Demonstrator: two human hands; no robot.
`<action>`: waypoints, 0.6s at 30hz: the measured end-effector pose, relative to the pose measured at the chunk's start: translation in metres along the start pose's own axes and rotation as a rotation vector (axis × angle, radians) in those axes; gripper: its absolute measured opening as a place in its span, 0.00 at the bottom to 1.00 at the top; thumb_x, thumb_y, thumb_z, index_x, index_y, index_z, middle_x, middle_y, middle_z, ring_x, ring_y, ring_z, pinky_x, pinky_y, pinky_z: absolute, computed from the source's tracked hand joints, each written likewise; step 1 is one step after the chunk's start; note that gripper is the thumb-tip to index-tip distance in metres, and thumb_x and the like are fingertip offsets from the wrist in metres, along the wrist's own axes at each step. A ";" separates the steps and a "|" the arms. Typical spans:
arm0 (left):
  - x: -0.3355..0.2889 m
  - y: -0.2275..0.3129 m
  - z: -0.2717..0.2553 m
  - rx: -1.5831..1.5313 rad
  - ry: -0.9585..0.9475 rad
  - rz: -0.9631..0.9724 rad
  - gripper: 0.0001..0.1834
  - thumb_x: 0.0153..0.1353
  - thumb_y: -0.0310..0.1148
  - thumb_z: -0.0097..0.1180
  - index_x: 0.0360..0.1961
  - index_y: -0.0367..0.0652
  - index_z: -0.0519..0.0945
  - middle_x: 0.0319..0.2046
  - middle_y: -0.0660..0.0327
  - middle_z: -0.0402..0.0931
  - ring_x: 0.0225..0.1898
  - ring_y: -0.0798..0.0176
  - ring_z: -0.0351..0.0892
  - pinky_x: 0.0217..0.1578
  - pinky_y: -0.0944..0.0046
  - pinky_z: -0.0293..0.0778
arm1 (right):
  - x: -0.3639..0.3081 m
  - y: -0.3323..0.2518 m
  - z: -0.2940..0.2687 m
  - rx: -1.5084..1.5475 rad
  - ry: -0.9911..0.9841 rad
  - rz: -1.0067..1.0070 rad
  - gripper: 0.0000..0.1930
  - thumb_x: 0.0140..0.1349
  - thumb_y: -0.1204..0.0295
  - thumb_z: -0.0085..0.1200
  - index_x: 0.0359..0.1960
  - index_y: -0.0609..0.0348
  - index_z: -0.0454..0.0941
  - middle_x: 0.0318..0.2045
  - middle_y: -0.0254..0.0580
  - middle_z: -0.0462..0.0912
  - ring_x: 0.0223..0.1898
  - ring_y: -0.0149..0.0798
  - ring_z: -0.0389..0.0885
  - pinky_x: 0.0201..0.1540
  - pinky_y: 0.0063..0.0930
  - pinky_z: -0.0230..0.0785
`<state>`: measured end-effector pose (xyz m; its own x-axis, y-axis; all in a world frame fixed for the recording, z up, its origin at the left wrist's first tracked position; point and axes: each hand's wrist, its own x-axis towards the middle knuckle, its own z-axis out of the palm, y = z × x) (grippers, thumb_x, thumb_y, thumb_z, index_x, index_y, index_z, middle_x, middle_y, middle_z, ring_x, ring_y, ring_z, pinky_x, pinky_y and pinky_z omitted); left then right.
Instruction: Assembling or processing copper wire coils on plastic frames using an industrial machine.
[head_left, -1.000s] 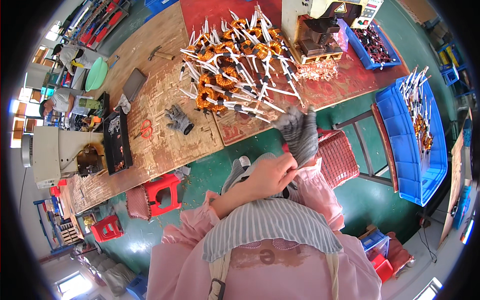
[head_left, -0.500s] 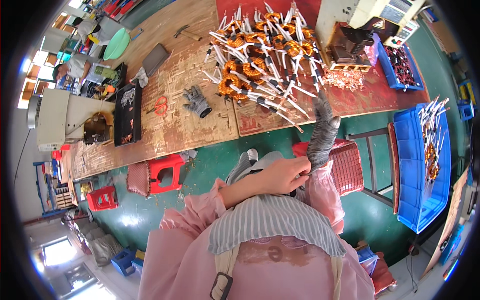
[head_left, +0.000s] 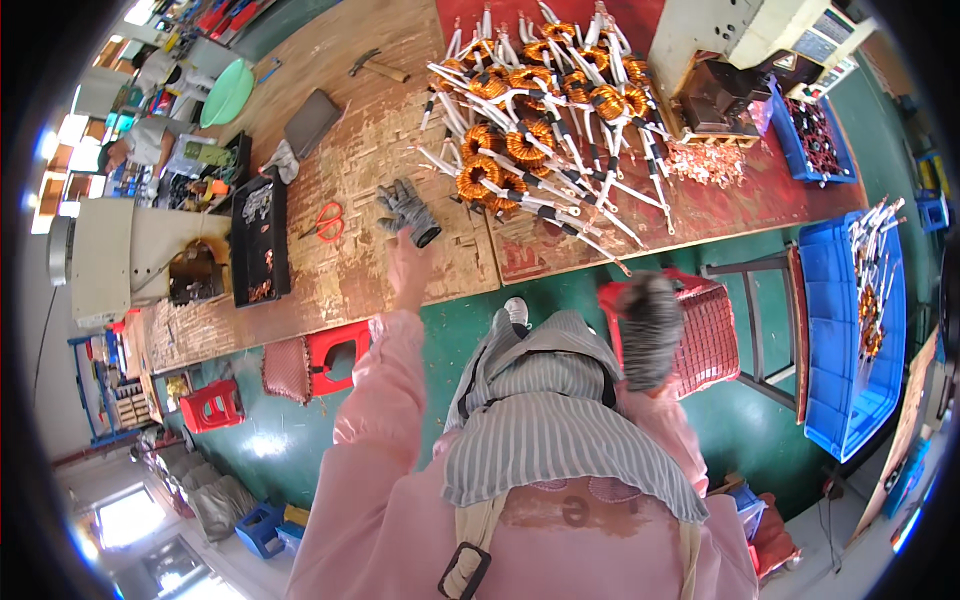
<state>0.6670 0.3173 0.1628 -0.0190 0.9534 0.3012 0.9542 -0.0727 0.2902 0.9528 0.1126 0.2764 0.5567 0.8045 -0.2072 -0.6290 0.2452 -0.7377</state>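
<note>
My bare left hand point(head_left: 408, 268) reaches over the front edge of the workbench. Its fingertips meet the cuff end of a loose grey knit glove point(head_left: 406, 212) lying on the wood; whether they grip it is unclear. My right hand point(head_left: 650, 330) wears a similar grey glove and hangs in front of the bench, above a red stool, smeared by motion. Nothing shows in it. On the bench beyond it lies a heap of copper-wound ring coils point(head_left: 530, 145) with white-sleeved leads and black bands.
Red-handled scissors point(head_left: 328, 222), a hammer point(head_left: 380, 66) and a black parts tray point(head_left: 262, 240) lie on the bench. A machine point(head_left: 715, 95) stands behind copper scraps point(head_left: 705, 163). At right is a blue bin point(head_left: 825, 340) holding coils; a red stool point(head_left: 705, 335) stands below. Other people work far left.
My left hand has left the right glove's cuff and moved forward and left to the loose glove. My right hand has drawn back from the bench edge. The view has shifted slightly.
</note>
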 end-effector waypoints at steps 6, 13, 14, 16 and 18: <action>0.037 0.019 -0.047 -0.365 -0.001 0.041 0.06 0.45 0.25 0.53 0.27 0.43 0.77 0.25 0.58 0.70 0.28 0.57 0.73 0.28 0.62 0.70 | 0.014 0.025 0.047 -1.369 -0.358 -0.647 0.12 0.49 0.70 0.54 0.36 0.58 0.73 0.28 0.47 0.76 0.29 0.46 0.75 0.34 0.34 0.68; -0.012 0.135 -0.159 -0.496 -0.302 0.686 0.07 0.42 0.22 0.55 0.26 0.42 0.76 0.25 0.59 0.70 0.27 0.57 0.72 0.26 0.64 0.70 | 0.015 0.026 0.090 -1.427 -0.517 -0.588 0.17 0.47 0.64 0.55 0.39 0.55 0.72 0.28 0.43 0.77 0.32 0.47 0.75 0.35 0.37 0.68; -0.016 0.140 -0.164 -0.544 -0.356 0.685 0.07 0.41 0.22 0.55 0.26 0.42 0.75 0.26 0.59 0.70 0.27 0.58 0.72 0.26 0.64 0.70 | 0.015 0.027 0.088 -1.421 -0.513 -0.597 0.17 0.47 0.64 0.55 0.39 0.55 0.72 0.28 0.43 0.77 0.32 0.47 0.75 0.35 0.37 0.68; -0.024 0.148 -0.170 -0.504 -0.281 0.772 0.07 0.41 0.24 0.56 0.26 0.42 0.75 0.27 0.60 0.70 0.28 0.58 0.72 0.27 0.63 0.70 | 0.013 0.026 0.085 -1.402 -0.614 -0.284 0.14 0.51 0.62 0.50 0.35 0.57 0.72 0.24 0.47 0.76 0.29 0.48 0.76 0.33 0.38 0.67; -0.030 0.156 -0.182 -0.460 -0.206 0.859 0.07 0.41 0.25 0.57 0.26 0.43 0.75 0.27 0.60 0.70 0.29 0.59 0.72 0.27 0.62 0.70 | 0.010 0.019 0.081 -1.310 -0.594 -0.314 0.12 0.52 0.63 0.49 0.35 0.55 0.73 0.24 0.47 0.77 0.28 0.48 0.76 0.33 0.37 0.68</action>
<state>0.7622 0.2243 0.3649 0.7180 0.5526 0.4232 0.4100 -0.8271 0.3845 0.9025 0.1696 0.3121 0.0713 0.9905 0.1173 0.5823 0.0542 -0.8112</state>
